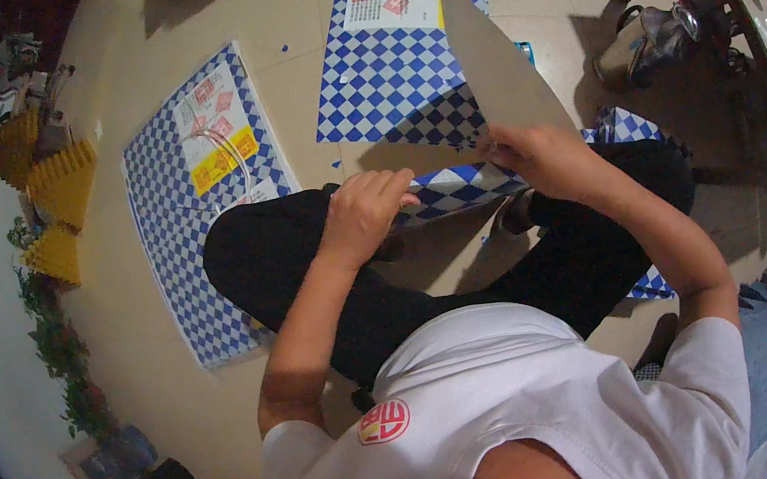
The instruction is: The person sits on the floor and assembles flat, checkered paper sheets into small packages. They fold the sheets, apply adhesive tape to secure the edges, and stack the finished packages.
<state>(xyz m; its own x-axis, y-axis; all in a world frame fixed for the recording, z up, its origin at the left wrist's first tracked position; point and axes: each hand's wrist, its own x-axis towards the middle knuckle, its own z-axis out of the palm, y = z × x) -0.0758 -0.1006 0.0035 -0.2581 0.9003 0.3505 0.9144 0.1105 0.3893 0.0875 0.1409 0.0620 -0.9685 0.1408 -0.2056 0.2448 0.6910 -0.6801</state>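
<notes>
A narrow folded piece of blue-and-white checked sheet [462,190] spans the gap between my knees. At its left end is my left hand [362,215], its fingers curled over the edge. My right hand [548,163] pinches the lower end of a thin plain grey sheet [507,67], which stands up and tapers to a point at the top. Behind the grey sheet, a larger checked sheet [387,76] with a white and yellow printed label lies on the floor, partly covered by it. I cannot tell whether the grey sheet joins the folded piece.
To the left lies another checked pack [186,212] in clear wrapping, with a white cord loop [232,153] on it. A bag [645,43] sits by a table [750,5] at the right. Yellow ridged pieces [62,187] and leafy greenery [61,344] line the left wall.
</notes>
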